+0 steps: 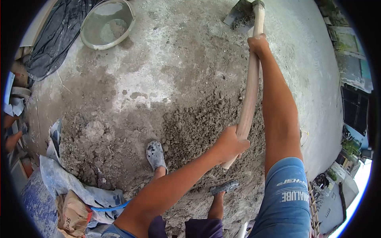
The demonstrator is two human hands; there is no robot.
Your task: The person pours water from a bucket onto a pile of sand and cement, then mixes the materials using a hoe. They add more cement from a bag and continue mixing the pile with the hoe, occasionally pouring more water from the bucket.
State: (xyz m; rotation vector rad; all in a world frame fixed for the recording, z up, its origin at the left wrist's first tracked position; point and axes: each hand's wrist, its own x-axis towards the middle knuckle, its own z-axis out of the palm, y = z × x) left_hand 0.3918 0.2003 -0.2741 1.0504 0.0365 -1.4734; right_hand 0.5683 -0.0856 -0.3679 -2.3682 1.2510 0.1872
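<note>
A hoe with a pale wooden handle (249, 93) stretches away from me, its butt end nearest my body. My left hand (231, 145) is closed around the handle close to that butt end. Farther up, my right hand (258, 43) grips the same handle just below the hoe's head. The metal hoe blade (241, 15) is at the top of the view, above the ground, with grey material on it. Crumbly grey mortar mix (198, 129) lies spread on the ground under the handle and around my feet.
A round tub (125, 37) with some grey material inside stands at upper left, near a dark crumpled sheet (55, 37). Sacks (73, 214) and a tarp lie at lower left. Another person's hand (14, 141) shows at the left edge. My clogs (155, 154) stand in the mix.
</note>
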